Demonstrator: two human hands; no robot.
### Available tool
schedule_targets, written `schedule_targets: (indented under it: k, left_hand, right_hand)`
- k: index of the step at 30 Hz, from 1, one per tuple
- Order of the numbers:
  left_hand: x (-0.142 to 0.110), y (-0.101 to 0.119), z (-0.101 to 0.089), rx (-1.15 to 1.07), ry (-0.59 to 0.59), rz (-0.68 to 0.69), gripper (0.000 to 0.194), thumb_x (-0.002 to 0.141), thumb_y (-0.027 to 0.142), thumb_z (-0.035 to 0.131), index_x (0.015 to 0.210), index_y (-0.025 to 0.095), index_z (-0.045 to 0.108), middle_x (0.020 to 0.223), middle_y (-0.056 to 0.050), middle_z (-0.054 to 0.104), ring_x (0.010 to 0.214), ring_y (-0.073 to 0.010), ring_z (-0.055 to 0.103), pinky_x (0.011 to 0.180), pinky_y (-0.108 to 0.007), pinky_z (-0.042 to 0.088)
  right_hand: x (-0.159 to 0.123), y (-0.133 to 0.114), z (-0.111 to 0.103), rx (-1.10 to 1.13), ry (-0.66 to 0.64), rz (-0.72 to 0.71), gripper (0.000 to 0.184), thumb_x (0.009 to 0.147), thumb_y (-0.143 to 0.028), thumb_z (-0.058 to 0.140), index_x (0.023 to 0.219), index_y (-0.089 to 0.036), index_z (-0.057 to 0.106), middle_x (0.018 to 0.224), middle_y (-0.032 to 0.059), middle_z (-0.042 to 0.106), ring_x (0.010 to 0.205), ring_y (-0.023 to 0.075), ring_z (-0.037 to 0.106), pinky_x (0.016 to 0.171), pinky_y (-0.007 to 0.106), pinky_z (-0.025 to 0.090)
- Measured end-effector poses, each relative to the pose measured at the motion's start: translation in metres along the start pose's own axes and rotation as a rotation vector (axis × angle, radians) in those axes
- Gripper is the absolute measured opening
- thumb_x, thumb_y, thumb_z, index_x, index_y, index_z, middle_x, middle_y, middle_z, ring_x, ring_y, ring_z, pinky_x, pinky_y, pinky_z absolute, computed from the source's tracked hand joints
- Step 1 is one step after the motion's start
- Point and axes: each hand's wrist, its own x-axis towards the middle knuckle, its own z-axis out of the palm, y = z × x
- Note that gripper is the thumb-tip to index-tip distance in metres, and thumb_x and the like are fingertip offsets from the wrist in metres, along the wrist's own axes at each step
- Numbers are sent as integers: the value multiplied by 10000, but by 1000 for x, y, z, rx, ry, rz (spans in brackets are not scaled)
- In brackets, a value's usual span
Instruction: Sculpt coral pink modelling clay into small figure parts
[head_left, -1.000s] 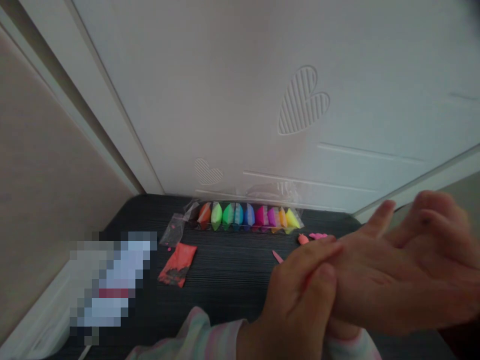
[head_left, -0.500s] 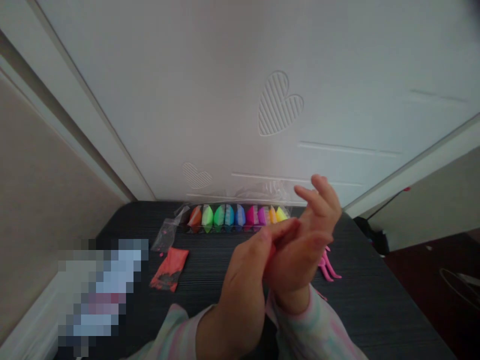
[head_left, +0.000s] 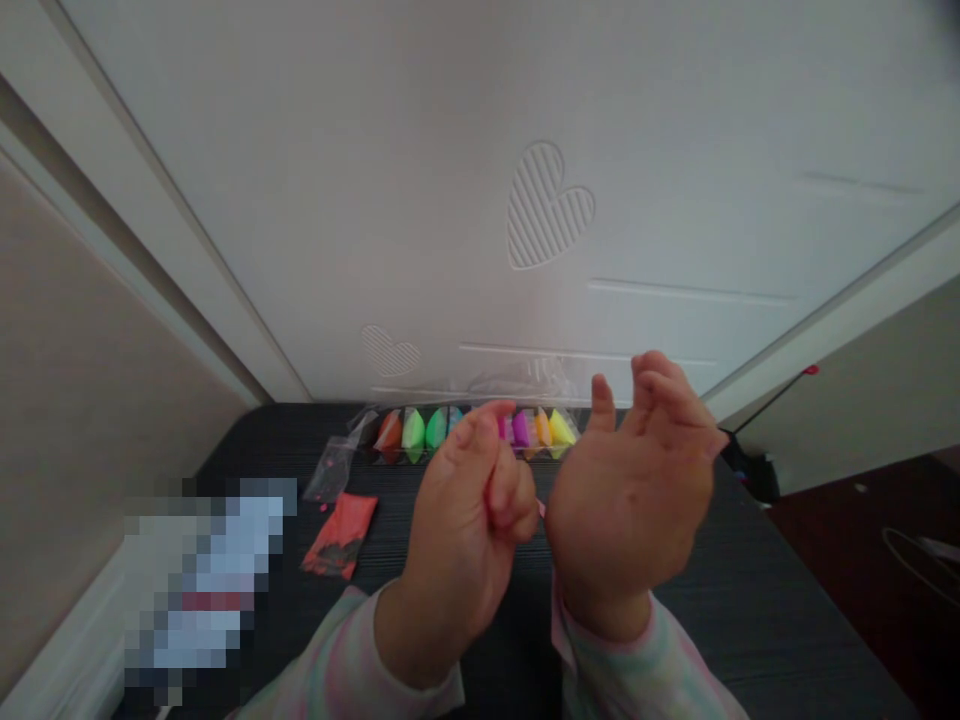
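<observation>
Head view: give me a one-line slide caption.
A curled left hand and a raised right hand, apart, above a dark tabletop, with a row of colourful packets beyond.

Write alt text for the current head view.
A person's left hand, fingers curled, and right hand, open with bent fingers, are raised side by side over a dark table. Behind them sits a row of seemingly modelling-clay packets; an orange-red packet lies left, and a heart-embossed white panel stands behind.
</observation>
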Motion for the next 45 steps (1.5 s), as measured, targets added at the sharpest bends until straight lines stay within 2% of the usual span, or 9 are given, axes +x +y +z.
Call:
schedule_targets:
  k: [3, 8, 14, 20, 22, 26, 29, 36, 45]
  left_hand:
    - [1, 4, -4, -71, -26, -71, 483, 897, 405, 293, 517, 164, 469, 340, 88, 150, 317, -48, 116, 316, -147, 207]
    - [1, 9, -4, -97, -60, -109, 547, 895, 448, 242, 450, 163, 384, 348, 84, 114, 306, -46, 92, 311, -155, 182]
    - [3, 14, -2, 108, -14, 5, 152, 873, 232, 416, 893, 190, 560, 491, 77, 460, 300, -18, 291, 309, -120, 236]
    - [3, 21, -4, 154, -40, 72, 267, 833, 167, 492, 1088, 247, 492, 664, 53, 590, 317, 0, 323, 293, -100, 199]
    - [0, 23, -4, 142, -77, 88, 146, 852, 248, 474, 962, 216, 563, 496, 79, 501, 287, -11, 226, 286, -115, 174]
    - [-5, 29, -4, 47, -110, 81, 502, 908, 397, 259, 521, 162, 476, 321, 88, 174, 291, -41, 97, 310, -153, 159]
    - [-6, 33, -3, 6, -122, 60, 548, 916, 381, 210, 449, 160, 391, 344, 84, 121, 299, -44, 97, 329, -168, 169]
    - [-2, 35, -1, 6, -80, 85, 131, 782, 86, 453, 841, 135, 560, 743, -26, 577, 668, -101, 579, 557, -179, 459]
    - [-1, 35, -5, 128, -122, 152, 151, 827, 135, 488, 958, 95, 553, 709, -23, 606, 395, -5, 426, 293, -69, 302]
  right_hand:
    - [-1, -7, 0, -33, -43, -27, 291, 877, -265, 244, 904, -229, 531, 1120, 49, 476, 1134, 190, 435, 962, 499, 310]
    - [-6, -8, 2, -29, -93, -38, 262, 847, -221, 287, 881, -226, 547, 1100, 48, 485, 1112, 197, 440, 956, 498, 311]
    - [-12, -8, 1, -38, -163, -52, 197, 837, -257, 380, 906, -237, 563, 1063, 42, 510, 1062, 203, 460, 913, 488, 352]
    - [-21, -11, 3, -50, -245, -183, 227, 834, -252, 386, 970, -252, 567, 1061, 38, 512, 1013, 181, 477, 833, 401, 414]
    - [-22, -11, 4, -18, -255, -209, 229, 822, -235, 405, 976, -245, 575, 1052, 42, 515, 996, 174, 479, 821, 382, 415]
    - [-22, -14, 4, 10, -236, -188, 232, 820, -222, 396, 962, -238, 579, 1051, 44, 516, 1003, 179, 471, 814, 389, 410]
    - [-24, -18, 4, -15, -227, -195, 221, 819, -229, 393, 942, -245, 576, 1026, 39, 521, 970, 179, 486, 785, 388, 424]
    - [-24, -20, 4, -2, -229, -190, 222, 813, -223, 397, 939, -245, 579, 1035, 39, 520, 984, 181, 482, 815, 406, 415]
    - [-33, -34, -2, -27, -309, -160, 223, 813, -220, 401, 974, -260, 550, 1045, 42, 503, 1006, 197, 474, 859, 458, 397]
